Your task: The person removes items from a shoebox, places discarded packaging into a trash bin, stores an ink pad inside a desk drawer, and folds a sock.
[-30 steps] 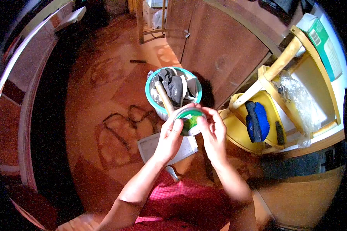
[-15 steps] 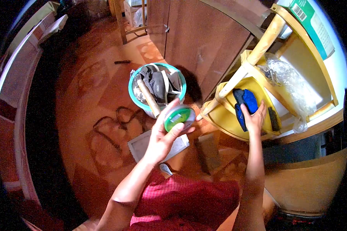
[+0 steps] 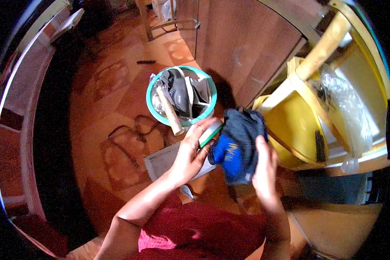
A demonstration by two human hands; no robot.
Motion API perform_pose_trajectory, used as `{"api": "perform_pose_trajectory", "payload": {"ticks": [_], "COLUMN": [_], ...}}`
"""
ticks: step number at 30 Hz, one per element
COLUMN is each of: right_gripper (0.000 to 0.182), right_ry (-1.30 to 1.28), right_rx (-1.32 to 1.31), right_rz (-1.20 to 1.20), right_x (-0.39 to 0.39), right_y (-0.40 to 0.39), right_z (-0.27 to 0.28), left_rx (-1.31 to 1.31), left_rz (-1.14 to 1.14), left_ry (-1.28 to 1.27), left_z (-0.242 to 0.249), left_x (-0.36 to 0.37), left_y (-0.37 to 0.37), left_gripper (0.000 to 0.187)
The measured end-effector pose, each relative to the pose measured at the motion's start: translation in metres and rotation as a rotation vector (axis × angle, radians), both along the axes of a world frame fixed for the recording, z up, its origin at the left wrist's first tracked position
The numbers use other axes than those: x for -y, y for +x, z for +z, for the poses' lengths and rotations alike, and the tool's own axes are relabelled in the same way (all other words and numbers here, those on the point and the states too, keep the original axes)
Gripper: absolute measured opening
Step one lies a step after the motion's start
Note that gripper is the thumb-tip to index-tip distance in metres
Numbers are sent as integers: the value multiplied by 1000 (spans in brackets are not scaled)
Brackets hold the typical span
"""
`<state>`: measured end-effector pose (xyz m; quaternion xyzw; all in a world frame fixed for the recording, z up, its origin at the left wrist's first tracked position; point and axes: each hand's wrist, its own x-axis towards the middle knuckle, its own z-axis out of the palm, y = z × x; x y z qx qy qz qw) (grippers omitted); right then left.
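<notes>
A round green and silver container [image 3: 209, 133] is gripped in my left hand [image 3: 190, 154], just in front of the bucket. Close against it on the right hangs a blue and dark cloth item [image 3: 240, 147] with yellowish lettering on its blue part. My right hand [image 3: 265, 169] holds that cloth item from its right side, and its outline is slightly blurred. The left fingertips are near the cloth's blue edge; whether they touch it I cannot tell.
A teal-rimmed bucket [image 3: 150, 104] holds dark items and a wooden-looking roll [image 3: 169, 110]. Right of it stands a yellow shelf [image 3: 286, 125] with a clear plastic bag [image 3: 349, 115]. A white sheet [image 3: 160, 161] and a spoon [image 3: 186, 192] are below. A brown cabinet [image 3: 242, 47] stands behind.
My right hand has lifted the blue and dark cloth item off the yellow shelf and brought it left, beside the green container. My left hand has turned the container edge-on.
</notes>
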<state>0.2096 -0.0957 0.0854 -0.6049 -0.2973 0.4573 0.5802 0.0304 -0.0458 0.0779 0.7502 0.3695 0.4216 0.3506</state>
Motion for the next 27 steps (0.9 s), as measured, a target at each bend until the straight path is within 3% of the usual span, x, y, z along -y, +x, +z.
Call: {"api": "perform_pose_trajectory", "payload": {"ticks": [3,4,5,7,8,9,11,13,15,16,17,19,20,22,24,25,27], "right_gripper": [35,38,44,44,40,37,32,34,39,38,34,29,28,31,37,44,41], "right_ry": [215,319,480,447,470,331,113,141,110,231,401,79,-57,69,186,254,224], "right_rx": [208,420,441,434,499,353,49,389,493,905,1113,494,355,319,219,365,341], "right_rz": [195,441,492,356,266,366,313,323,378,443,468,550,587,622,618,646,633], "right_x": [-17,-22,-24,-28,-36,-39,-55,-61,-54,-54,-51,-43,-40,-34,-29,-34,-34], "right_y": [-28,-23,-31,-54,-59,-59,-55,-36,-30,-30,-31,-38,-42,-59,-84,-86,-97], "right_z": [8,18,24,55,67,98,108,120,174,198,218,267,291,343,377,397,429], "left_rx": [53,13,26,-55,55,25,44,524,851,884,935,960,970,1090,1027,973,1115], "left_rz": [163,239,265,187,167,233,296,294,331,313,373,310,316,286,318,351,320], "left_ry": [-236,-232,-184,-241,-284,-305,-279,-605,-637,-635,-674,-695,-691,-693,-685,-692,-677], "left_z": [7,14,23,53,69,85,114,167,208,229,254,282,299,336,385,404,433], "left_x": [-4,-3,-4,9,16,18,15,21,18,17,18,22,25,33,41,42,50], "left_y": [-11,-15,-21,-25,-23,-25,-37,-45,-49,-52,-51,-58,-60,-58,-59,-56,-68], "left_gripper": [45,45,45,47,47,43,36,31,36,40,39,43,43,46,43,40,34]}}
